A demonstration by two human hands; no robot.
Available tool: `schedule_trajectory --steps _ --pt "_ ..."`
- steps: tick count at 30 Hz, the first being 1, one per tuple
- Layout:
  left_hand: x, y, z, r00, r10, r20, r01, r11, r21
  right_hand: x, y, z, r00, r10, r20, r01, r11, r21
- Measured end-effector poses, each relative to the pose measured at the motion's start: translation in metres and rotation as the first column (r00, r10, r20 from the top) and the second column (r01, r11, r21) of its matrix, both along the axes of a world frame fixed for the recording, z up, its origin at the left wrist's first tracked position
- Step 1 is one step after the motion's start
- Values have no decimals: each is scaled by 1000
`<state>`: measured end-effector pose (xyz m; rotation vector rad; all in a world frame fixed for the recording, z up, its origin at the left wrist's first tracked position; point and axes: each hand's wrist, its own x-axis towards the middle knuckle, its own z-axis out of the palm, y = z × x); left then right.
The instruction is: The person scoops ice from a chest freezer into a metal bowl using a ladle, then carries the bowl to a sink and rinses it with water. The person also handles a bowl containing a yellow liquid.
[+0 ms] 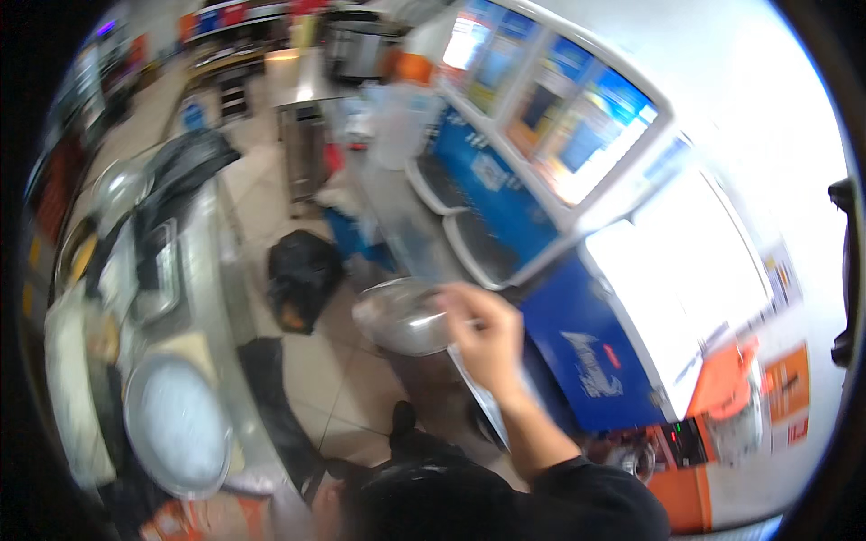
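My right hand (484, 331) grips the edge of a shiny, shallow round vessel (402, 321), seemingly a metal bowl or pan. Motion blur hides what, if anything, is inside it. The vessel is held out over the tiled floor, in front of my body. At the bottom edge a small blurred patch of skin, probably part of my left hand (326, 504), shows beside my dark shirt. Its fingers cannot be made out. On the left, nearest to that patch, a large round metal basin (135, 450) with whitish contents (179, 422) rests on a steel worktable (260, 443).
A transparent tray (159, 291) and black plastic (193, 155) lie farther along the worktable. A black bag (304, 277) sits on the floor. To the right stand a blue chest freezer (568, 345) and a display unit (565, 128). Another steel table (304, 88) is ahead.
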<state>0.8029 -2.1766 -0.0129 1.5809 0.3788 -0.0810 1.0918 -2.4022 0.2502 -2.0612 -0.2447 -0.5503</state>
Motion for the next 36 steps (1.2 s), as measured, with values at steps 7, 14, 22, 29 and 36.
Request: schedule_trajectory --steps 7,14,22,29,36 --pt "110 -66 19 979 -160 -123 157 987 -34 70 -382 79 564 -712 419 670 98 -736" --pt "207 -125 45 896 -420 -146 437 890 126 197 -542 -104 936 -351 36 -84 -321 -943" --pt "228 -177 41 879 -456 -137 459 888 -9 197 -552 -144 805 -443 -395 -364 157 -918" --pt "251 -190 24 867 -482 -124 482 875 -29 178 -553 -133 785 -355 -508 -313 481 -819" --pt "259 -207 16 781 -615 -108 590 783 -197 166 -580 -174 907 -113 -407 -274 574 -771"
